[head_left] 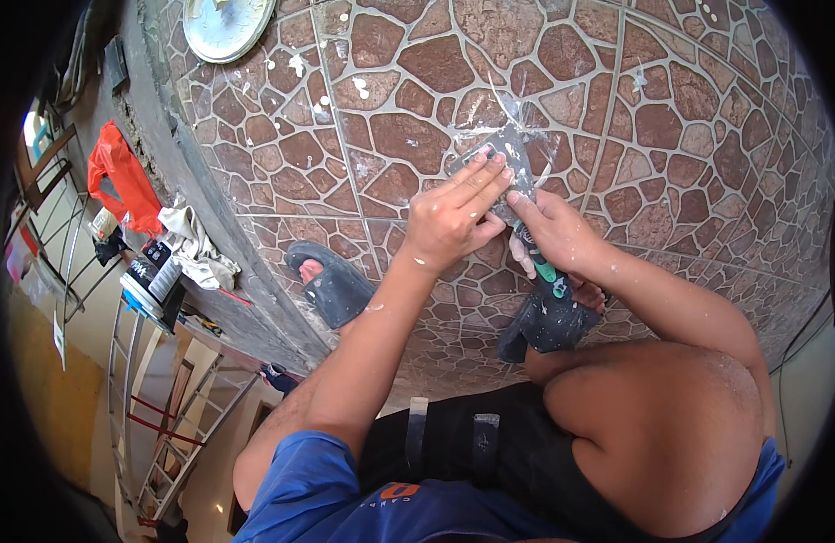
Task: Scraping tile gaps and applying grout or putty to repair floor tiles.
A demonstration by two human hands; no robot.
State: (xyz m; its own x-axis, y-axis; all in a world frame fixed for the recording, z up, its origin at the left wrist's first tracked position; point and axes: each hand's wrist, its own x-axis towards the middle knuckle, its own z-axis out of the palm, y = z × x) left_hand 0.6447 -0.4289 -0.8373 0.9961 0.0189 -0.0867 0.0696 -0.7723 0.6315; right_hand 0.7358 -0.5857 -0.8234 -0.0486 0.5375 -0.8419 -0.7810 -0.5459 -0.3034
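Between my feet I hold a flat grey plate-ended hand tool [519, 174] with a black and green handle, its plate spattered pale. My right hand [555, 226] is closed round the tool where the handle meets the plate. The fingers of my left hand [455, 210] lie stretched out flat across the plate. My left hand's palm and the plate's underside are hidden. Pale smears and dust mark the stone-patterned tiles [445, 63] around the plate. Pale specks dot both hands and forearms.
A white round lid [226, 29] lies at the top left. Beyond the floor's concrete edge [246, 271] are a red-orange bag [126, 176], a pale rag [199, 249], a black-and-white container [152, 281] and a metal ladder [178, 434]. My dark sandals [338, 288] flank the tool.
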